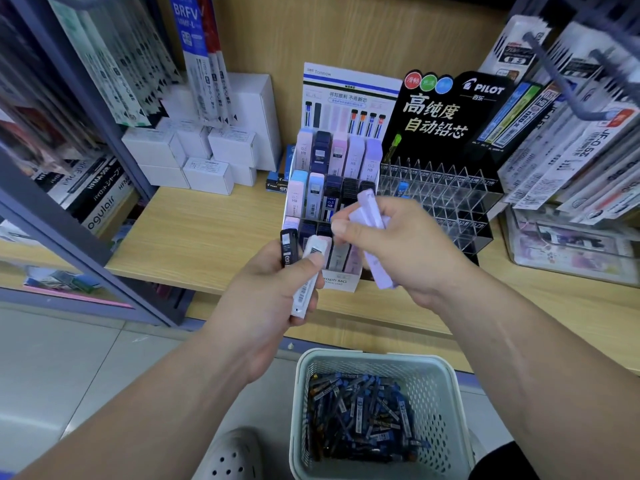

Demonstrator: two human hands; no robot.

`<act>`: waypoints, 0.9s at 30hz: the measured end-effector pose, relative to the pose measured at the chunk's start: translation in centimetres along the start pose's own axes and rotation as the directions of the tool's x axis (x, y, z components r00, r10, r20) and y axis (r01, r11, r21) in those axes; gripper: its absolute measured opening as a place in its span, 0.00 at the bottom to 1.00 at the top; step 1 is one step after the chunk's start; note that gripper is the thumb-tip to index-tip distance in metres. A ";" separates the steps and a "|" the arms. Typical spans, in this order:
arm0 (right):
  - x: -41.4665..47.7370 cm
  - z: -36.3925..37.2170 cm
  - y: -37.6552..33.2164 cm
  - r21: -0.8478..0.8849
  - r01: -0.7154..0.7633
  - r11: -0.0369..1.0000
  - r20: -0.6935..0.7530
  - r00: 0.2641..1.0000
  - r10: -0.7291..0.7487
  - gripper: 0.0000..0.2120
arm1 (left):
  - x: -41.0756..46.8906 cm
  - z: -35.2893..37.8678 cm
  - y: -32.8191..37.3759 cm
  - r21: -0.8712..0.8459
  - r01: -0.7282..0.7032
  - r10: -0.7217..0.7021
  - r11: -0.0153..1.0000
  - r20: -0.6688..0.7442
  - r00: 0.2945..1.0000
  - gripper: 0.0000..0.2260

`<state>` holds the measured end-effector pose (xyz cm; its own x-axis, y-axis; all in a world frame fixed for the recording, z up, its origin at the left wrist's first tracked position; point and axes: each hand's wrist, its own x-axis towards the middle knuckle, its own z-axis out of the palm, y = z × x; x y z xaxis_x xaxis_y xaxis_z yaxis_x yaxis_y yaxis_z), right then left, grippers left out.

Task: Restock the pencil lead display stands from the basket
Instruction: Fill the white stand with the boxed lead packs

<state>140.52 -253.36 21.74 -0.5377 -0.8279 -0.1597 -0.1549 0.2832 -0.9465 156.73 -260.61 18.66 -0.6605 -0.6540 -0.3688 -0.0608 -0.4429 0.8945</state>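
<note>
**Both hands full in front of the card stand**

From where I sit, a good deal is covered. The left hand point(273, 296) curls round two flat plastic cases held upright: a black case point(289, 249) by its fingertips and a white case point(309, 271) pinned under the thumb, barcode label showing. The right hand point(398, 251) grips lilac cases point(370, 211), matte and slab-shaped. One end sticks up past the fingers and another pokes out below the palm, and I cannot tell how many are in the bundle. The hands sit close together, the right thumb just beside the white case; whether they touch I cannot say.

Behind them the card stand point(341, 282) sits on the wooden shelf point(207, 233), stepped in rows of pastel and dark cases. I see its two upper rows well. The lower rows are mostly hidden by the hands, and the front print is half covered. Just to its right is the clear stand point(446, 195), a grid of glossy acrylic cells under a black header. I make out one blue tube point(402, 189) in it.

Below the shelf is the basket point(446, 393), pale plastic with perforated walls. It holds a loose heap of slim blue-and-dark tubes point(363, 410). Its lower edge is cut off by the frame, and the tube labels are too small for me to read.
</note>
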 end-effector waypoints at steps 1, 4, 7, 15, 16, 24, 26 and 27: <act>-0.3 0.2 0.1 0.023 -0.021 1.000 0.035 0.999 0.020 0.04 | 0.0 0.1 -0.1 0.037 -0.033 0.033 0.999 0.012 0.999 0.03; -1.1 1.0 0.6 0.064 -0.070 0.995 0.056 0.996 0.067 0.06 | 0.0 0.7 -0.3 0.141 -0.137 0.138 0.981 -0.001 0.990 0.12; -2.3 1.0 1.0 0.151 -0.124 0.981 0.055 0.992 0.116 0.07 | -0.2 1.5 -0.4 0.216 -0.217 0.214 0.952 0.037 0.976 0.12; -2.9 -0.8 0.8 0.233 -0.143 0.962 0.000 0.989 0.147 0.02 | -0.3 3.2 -0.1 0.259 -0.254 0.235 0.932 0.101 0.967 0.16; -2.7 -1.1 0.8 0.207 -0.130 0.970 -0.027 0.990 0.139 0.01 | -0.1 3.1 -0.1 0.245 -0.217 0.200 0.945 0.091 0.976 0.16; -1.4 -1.9 0.7 -0.117 0.159 0.980 -0.166 0.970 -0.177 0.05 | 1.0 1.5 0.2 0.031 0.070 -0.060 0.997 -0.245 0.968 0.17; -1.2 -1.5 1.2 -0.232 0.227 0.946 -0.149 0.953 -0.265 0.05 | 1.2 0.8 0.3 -0.082 0.099 -0.116 0.992 -0.233 0.965 0.18; -1.1 -1.2 1.5 -0.298 0.253 0.920 -0.132 0.944 -0.302 0.04 | 1.2 0.6 0.3 -0.103 0.095 -0.117 0.990 -0.224 0.968 0.18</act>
<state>139.89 -251.42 20.82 -0.5699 -0.8035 0.1721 -0.5256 0.1955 -0.8280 155.50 -261.16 18.65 -0.4644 -0.7186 -0.5177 -0.0459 -0.5643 0.8243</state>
